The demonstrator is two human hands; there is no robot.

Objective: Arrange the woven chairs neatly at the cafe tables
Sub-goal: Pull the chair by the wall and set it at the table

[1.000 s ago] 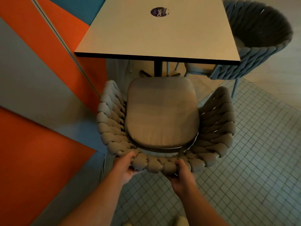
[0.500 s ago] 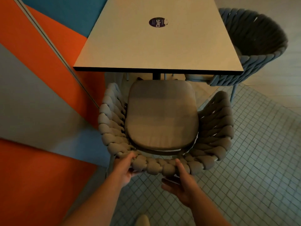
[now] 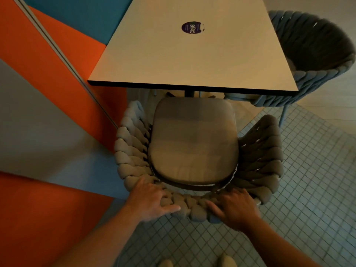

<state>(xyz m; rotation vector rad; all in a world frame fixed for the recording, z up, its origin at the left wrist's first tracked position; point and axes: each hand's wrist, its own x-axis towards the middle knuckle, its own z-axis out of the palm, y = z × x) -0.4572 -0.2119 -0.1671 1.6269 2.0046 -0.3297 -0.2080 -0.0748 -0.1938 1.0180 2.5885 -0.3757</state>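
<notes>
The woven chair [image 3: 131, 151] is brought up to the worktop's [image 3: 192, 54] near edge, its cushion [image 3: 192, 143] nearly tucked under. Its rim [image 3: 192, 211] farthest from the worktop is held in the grip of the left hand [image 3: 150, 199] and, again, the right hand [image 3: 235, 207], lifted moments ago; only squaring seems left.

round purple sticker [image 3: 193, 27] reading "ClayG", partly torn, on table [image 3: 173, 60]

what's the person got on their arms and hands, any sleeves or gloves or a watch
Nothing worn shows. The left hand and right hand are ungloved, and no ring can be made out in the dim light. The left forearm and right forearm are uncovered down to the picture's edge: no sleeve, watch or band.
</notes>
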